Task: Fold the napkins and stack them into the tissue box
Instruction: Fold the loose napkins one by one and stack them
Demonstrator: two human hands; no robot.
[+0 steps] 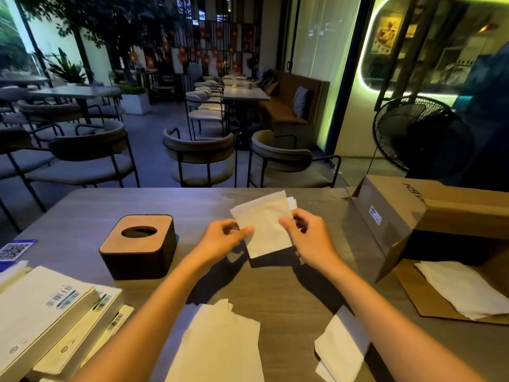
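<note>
Both hands hold one white napkin [265,224] up above the middle of the table. My left hand [223,238] pinches its left edge, and my right hand [305,238] pinches its right edge. The dark tissue box [139,248] with a brown lid and an oval slot stands on the table to the left of my hands. A loose pile of white napkins [220,346] lies near the front edge, between my forearms. More folded napkins [341,346] lie under my right forearm.
A cardboard box [407,216] lies on its side at the right, with white napkins [462,288] on its opened flap. Flat white packages [41,312] with barcode labels are stacked at the front left. A QR card [15,250] lies at the left edge. Chairs stand beyond the table.
</note>
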